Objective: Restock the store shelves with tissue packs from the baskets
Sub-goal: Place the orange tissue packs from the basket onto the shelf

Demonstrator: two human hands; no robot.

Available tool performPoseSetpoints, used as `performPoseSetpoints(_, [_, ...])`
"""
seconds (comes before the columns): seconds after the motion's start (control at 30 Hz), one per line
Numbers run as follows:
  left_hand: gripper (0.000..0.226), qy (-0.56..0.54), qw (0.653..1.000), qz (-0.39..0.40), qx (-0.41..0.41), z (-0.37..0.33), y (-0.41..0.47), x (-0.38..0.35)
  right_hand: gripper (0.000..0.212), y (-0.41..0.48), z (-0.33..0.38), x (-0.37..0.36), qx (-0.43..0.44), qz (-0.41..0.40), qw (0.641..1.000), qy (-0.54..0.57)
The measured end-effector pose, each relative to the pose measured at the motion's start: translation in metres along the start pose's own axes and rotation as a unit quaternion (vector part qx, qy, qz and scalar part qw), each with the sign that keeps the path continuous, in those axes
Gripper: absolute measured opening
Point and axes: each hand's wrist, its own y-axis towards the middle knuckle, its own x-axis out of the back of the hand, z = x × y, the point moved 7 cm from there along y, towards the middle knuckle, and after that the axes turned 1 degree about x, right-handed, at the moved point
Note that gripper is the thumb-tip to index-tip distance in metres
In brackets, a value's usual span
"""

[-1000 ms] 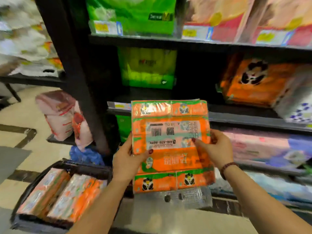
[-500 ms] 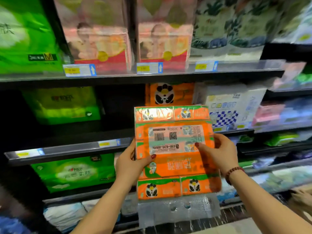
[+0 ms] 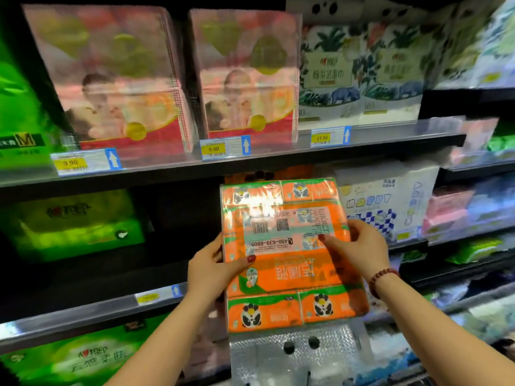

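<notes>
Orange plastic-wrapped tissue multipack (image 3: 289,254) is gripped at both side edges by 2 hands, left (image 3: 211,270), right (image 3: 359,246); judged light, soft, slippery.

views: one, a wide-angle camera worn on the head.
facing: forward, square onto the store shelves (image 3: 278,162); the lens bows their edges.
nearness: close; left hand (image 3: 211,271) and right hand (image 3: 359,246), arms entering from 7 and 5 o'clock, hold the orange tissue pack (image 3: 292,277) just below centre.
span: price tag (image 3: 214,149) at 11 o'clock, green pack (image 3: 72,227) at 9 o'clock.
</notes>
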Motion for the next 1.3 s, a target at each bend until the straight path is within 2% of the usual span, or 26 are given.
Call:
performPoseSetpoints(0.17, [0.047,-0.005,1.000,0.007,-0.007,-0.002,0.057,0.000,0.030,0.048,0.007,-0.023,0.004,0.000,1.000,0.006])
performPoseSetpoints(0.33, [0.042,-0.026,0.999,-0.018,-0.006,0.002,0.096,0.003,0.029,0.079,0.021,-0.033,0.055,-0.045,0.997,-0.008])
performPoseSetpoints(0.5, [0.030,-0.034,0.998,-0.046,0.007,0.013,0.113,0.000,0.036,0.100,0.018,-0.051,0.061,-0.020,0.998,-0.012])
performPoseSetpoints(0.67, [0.029,-0.027,0.998,-0.048,-0.032,0.015,0.127,-0.005,0.035,0.118,0.015,-0.057,0.062,-0.026,0.997,-0.038])
performPoseSetpoints(0.87, [0.032,-0.037,0.995,-0.079,-0.055,0.034,0.143,-0.020,0.036,0.132,-0.007,-0.077,0.056,-0.077,0.995,0.003])
performPoseSetpoints(1.07, [0.022,0.001,0.993,-0.100,-0.068,0.065,0.159,-0.035,0.033,0.133,-0.043,-0.097,0.116,-0.146,0.982,0.037])
performPoseSetpoints(1.17, [0.039,0.038,0.990,-0.092,-0.101,0.067,0.163,-0.037,0.050,0.130,-0.051,-0.102,0.129,-0.163,0.974,0.091])
performPoseSetpoints(1.23, [0.039,0.081,0.986,-0.074,-0.123,0.066,0.162,-0.037,0.060,0.129,-0.054,-0.107,0.122,-0.144,0.978,0.087])
performPoseSetpoints(1.3, [0.047,0.127,0.983,-0.053,-0.124,0.069,0.161,-0.036,0.085,0.129,-0.056,-0.112,0.122,-0.101,0.986,0.056])
